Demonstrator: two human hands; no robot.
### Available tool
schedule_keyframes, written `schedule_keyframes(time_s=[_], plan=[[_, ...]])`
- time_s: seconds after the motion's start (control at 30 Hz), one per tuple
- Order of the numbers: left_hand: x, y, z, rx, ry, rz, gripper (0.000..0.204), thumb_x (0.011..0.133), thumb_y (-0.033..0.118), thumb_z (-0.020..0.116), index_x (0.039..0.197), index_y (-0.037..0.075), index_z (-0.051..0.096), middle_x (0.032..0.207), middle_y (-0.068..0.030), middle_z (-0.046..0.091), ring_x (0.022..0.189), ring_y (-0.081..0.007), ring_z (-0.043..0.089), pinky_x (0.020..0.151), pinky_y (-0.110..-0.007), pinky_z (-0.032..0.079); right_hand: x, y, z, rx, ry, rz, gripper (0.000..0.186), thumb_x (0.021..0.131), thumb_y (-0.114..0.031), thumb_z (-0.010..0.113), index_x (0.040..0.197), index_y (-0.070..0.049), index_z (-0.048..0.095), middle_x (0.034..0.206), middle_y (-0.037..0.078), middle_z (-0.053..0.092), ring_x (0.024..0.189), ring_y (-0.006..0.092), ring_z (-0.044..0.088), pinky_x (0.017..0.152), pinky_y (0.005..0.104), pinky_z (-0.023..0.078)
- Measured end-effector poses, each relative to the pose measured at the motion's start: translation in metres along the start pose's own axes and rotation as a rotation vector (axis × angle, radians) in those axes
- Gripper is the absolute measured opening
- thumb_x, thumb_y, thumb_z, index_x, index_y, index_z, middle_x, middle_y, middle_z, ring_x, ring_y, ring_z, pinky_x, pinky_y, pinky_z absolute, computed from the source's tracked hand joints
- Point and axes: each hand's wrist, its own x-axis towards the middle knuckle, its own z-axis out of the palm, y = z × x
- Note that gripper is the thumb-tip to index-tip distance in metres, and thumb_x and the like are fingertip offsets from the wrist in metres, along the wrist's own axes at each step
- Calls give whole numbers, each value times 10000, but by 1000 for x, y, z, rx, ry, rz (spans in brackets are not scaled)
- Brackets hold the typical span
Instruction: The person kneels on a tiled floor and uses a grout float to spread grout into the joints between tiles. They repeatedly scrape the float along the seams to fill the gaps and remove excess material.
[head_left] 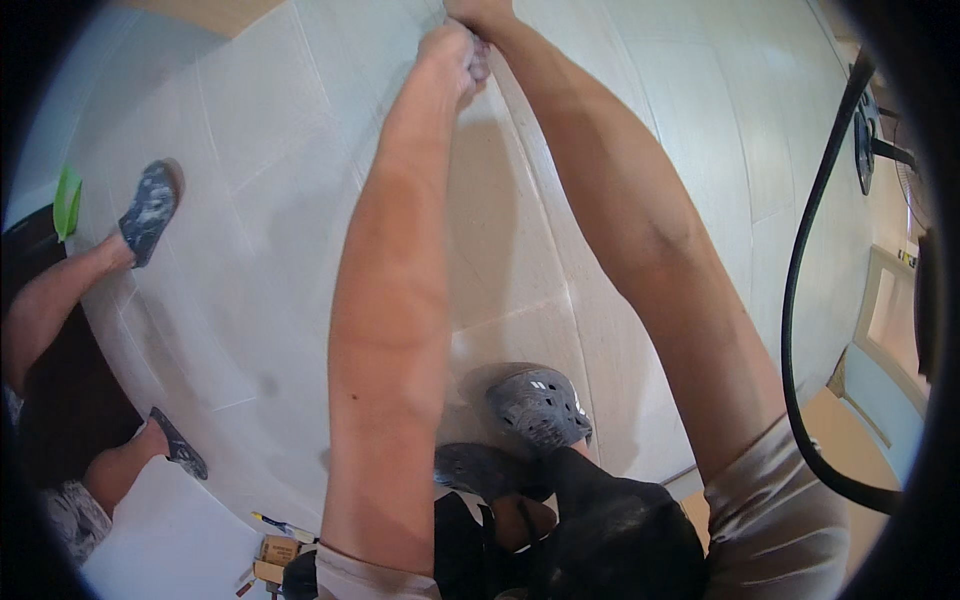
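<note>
Head view, left hand point(450, 48), right hand point(485, 8) at its top edge, cannot tell fingers' grip, open floor point(270, 115) leftward

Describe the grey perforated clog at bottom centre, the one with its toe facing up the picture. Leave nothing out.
The dark grey clog looks like moulded foam or rubber, with a rounded toe, punched holes and pale dusty streaks. Worn on a foot, it stands on the tiled floor, toe angled up and left. Its sole is hidden.
</note>
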Motion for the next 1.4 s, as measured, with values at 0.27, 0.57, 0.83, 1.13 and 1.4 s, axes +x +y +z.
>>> schedule_keyframes(time_s=[0.27, 0.57, 0.83, 1.13, 1.4], plan=[[-248, -157, 41, 168, 176, 55, 621, 1072, 475, 396, 1194, -92, 616, 849, -124, 648, 743, -141, 586, 650, -309, 476, -280, -108, -162, 850, -224, 905, 369, 1057, -317, 491, 1028, 24, 629, 795, 68, 638, 687, 114, 578, 613, 330, 494], [-372, -290, 97, -214, 193, -431, 457, 1091, 334, 439, 1239, -79, 567, 869, -40, 602, 693, -80, 527, 578, -239, 425, -421, -130, -253, 980, -456, 1310, 355, 1085, -345, 437, 1132, -11, 548, 765, 43, 604, 614, 117, 596, 575, 279, 489], [-383, -300, 114, -221, 329, -443, 507, 1087, 406, 426, 1198, -60, 591, 732, -15, 536, 586, -55, 463, 476, -244, 320, -428, -127, -255, 778, -523, 1224, 331, 1073, -293, 451, 1057, 16, 568, 655, 78, 587, 594, 160, 593, 571, 341, 482], [-378, -324, 114, -148, 372, -456, 549, 1088, 420, 416, 1406, -16, 515, 863, -48, 601, 696, -78, 524, 540, -260, 399, -426, -128, -247, 721, -460, 1190, 327, 1063, -270, 468, 1083, 37, 578, 688, 130, 612, 602, 224, 610, 598, 383, 488], [-378, -325, 115, -156, 374, -431, 580, 1089, 418, 419, 1477, -12, 444, 1025, -70, 636, 816, -104, 567, 627, -260, 457, -429, -125, -247, 772, -497, 1228, 308, 1076, -251, 467, 1177, 16, 581, 766, 48, 594, 647, 96, 540, 577, 292, 461]])
